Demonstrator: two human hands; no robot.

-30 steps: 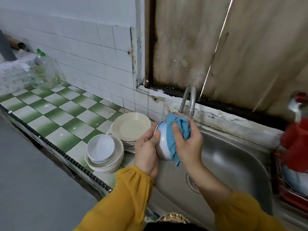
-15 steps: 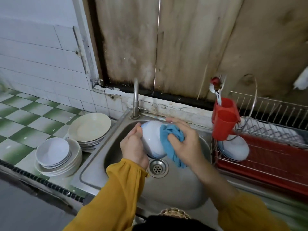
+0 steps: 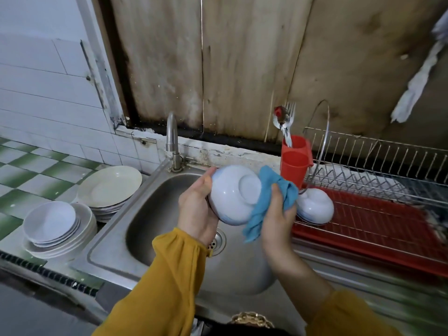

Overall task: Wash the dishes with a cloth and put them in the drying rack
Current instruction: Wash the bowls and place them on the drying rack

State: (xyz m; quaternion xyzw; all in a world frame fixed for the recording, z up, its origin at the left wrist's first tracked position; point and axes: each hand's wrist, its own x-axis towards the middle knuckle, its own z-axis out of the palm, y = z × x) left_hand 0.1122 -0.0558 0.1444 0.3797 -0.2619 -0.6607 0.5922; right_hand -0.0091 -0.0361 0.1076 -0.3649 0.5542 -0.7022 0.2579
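My left grip (image 3: 196, 209) curls round the bowl (image 3: 230, 197); right grip (image 3: 276, 220) bunches the cloth (image 3: 265, 185). Drying rack (image 3: 378, 221) lies at three o'clock, nearer my right.

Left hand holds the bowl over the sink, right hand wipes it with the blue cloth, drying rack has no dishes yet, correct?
No. The head view shows a second bowl already upside down in the drying rack. Otherwise right: left hand holds the bowl over the sink, right hand wipes with the blue cloth.
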